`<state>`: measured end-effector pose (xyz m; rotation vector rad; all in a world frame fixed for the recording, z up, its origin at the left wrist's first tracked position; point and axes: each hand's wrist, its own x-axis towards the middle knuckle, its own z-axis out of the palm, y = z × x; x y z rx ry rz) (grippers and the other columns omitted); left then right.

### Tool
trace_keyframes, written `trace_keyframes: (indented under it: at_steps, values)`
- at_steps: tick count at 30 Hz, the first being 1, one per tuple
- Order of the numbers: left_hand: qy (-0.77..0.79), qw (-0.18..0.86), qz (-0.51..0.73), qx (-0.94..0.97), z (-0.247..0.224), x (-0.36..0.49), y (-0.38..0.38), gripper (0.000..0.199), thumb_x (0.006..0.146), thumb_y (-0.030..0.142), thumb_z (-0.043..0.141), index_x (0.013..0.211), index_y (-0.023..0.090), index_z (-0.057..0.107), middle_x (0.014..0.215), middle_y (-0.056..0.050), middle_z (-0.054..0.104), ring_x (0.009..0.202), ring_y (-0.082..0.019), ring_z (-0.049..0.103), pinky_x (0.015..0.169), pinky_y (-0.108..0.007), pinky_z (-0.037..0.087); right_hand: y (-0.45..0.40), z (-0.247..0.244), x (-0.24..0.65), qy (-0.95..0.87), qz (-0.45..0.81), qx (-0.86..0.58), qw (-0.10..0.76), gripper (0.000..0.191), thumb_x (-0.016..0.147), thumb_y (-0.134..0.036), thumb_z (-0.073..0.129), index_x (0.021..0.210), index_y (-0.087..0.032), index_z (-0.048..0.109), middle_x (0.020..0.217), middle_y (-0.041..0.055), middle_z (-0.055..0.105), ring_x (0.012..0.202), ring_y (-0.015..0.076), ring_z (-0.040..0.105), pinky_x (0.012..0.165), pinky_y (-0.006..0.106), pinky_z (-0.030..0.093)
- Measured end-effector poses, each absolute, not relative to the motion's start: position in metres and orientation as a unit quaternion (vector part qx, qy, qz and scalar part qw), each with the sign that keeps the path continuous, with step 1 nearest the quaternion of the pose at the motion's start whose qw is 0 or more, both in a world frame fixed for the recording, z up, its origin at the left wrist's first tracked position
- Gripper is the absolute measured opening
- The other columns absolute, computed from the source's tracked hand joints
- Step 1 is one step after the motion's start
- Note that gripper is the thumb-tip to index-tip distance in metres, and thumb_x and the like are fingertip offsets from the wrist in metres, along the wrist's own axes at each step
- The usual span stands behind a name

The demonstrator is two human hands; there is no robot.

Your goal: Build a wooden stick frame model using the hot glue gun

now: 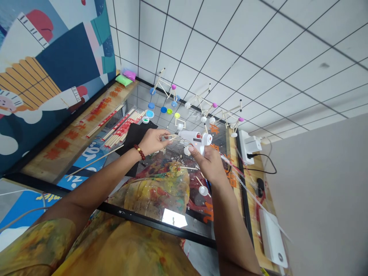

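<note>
My right hand (212,163) is wrapped round the grip of a white hot glue gun (191,138), thumb along its side. The gun's nozzle points left, toward my left hand (156,142). Between the thumb and fingers of that left hand are thin wooden sticks (171,137), pinched close to the nozzle. Whether nozzle and sticks touch, I cannot tell. Beyond the hands, a small stick frame (180,124) stands on the glass. Below my right hand lies a white round piece (203,190) with sticks beside it.
Stick models (163,85) with coloured round pieces line the far edge. Paper-wrapped chopsticks (125,128) lie at left by black paper (140,134). A power strip (249,143) with cables sits right of the glass tabletop (184,230). Coloured clay packets (124,79) lie at the far left corner.
</note>
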<state>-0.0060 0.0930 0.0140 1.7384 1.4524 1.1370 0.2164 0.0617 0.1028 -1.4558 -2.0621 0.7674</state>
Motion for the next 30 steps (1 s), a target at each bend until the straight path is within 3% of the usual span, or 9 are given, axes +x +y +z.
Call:
trace_keyframes:
  at_steps: [3, 11, 18, 30]
  values:
    - [0.550, 0.297, 0.423, 0.656, 0.015, -0.006, 0.093, 0.023, 0.072, 0.033, 0.077, 0.084, 0.014, 0.077, 0.046, 0.008, 0.040, 0.047, -0.008, 0.034, 0.052, -0.024, 0.028, 0.061, 0.102, 0.216, -0.759, 0.280, -0.536, 0.242, 0.045, 0.090, -0.058, 0.053, 0.081, -0.017, 0.070, 0.078, 0.0060, 0.073, 0.073, 0.0227, 0.064, 0.072, 0.032, 0.048]
    - [0.546, 0.297, 0.429, 0.655, 0.016, -0.006, 0.092, 0.022, 0.072, 0.034, 0.077, 0.084, 0.015, 0.077, 0.046, 0.008, 0.040, 0.047, -0.008, 0.034, 0.052, -0.024, 0.029, 0.063, 0.101, 0.216, -0.761, 0.270, -0.539, 0.237, 0.045, 0.090, -0.058, 0.052, 0.088, -0.017, 0.071, 0.089, 0.0095, 0.076, 0.084, 0.0269, 0.067, 0.078, 0.036, 0.049]
    - [0.538, 0.297, 0.439, 0.655, 0.011, -0.006, 0.094, 0.021, 0.072, 0.034, 0.077, 0.083, 0.016, 0.076, 0.046, 0.009, 0.039, 0.047, -0.007, 0.033, 0.050, -0.023, 0.027, 0.062, 0.103, 0.216, -0.759, 0.278, -0.538, 0.238, 0.044, 0.090, -0.057, 0.052, 0.083, -0.017, 0.068, 0.084, 0.0081, 0.074, 0.079, 0.0249, 0.066, 0.076, 0.035, 0.049]
    - [0.538, 0.297, 0.441, 0.654, 0.012, -0.006, 0.093, 0.022, 0.072, 0.035, 0.077, 0.083, 0.016, 0.077, 0.047, 0.008, 0.040, 0.048, -0.008, 0.034, 0.051, -0.023, 0.028, 0.051, 0.104, 0.221, -0.763, 0.264, -0.542, 0.232, 0.046, 0.091, -0.058, 0.053, 0.095, -0.016, 0.072, 0.086, 0.0089, 0.076, 0.080, 0.0270, 0.067, 0.076, 0.037, 0.051]
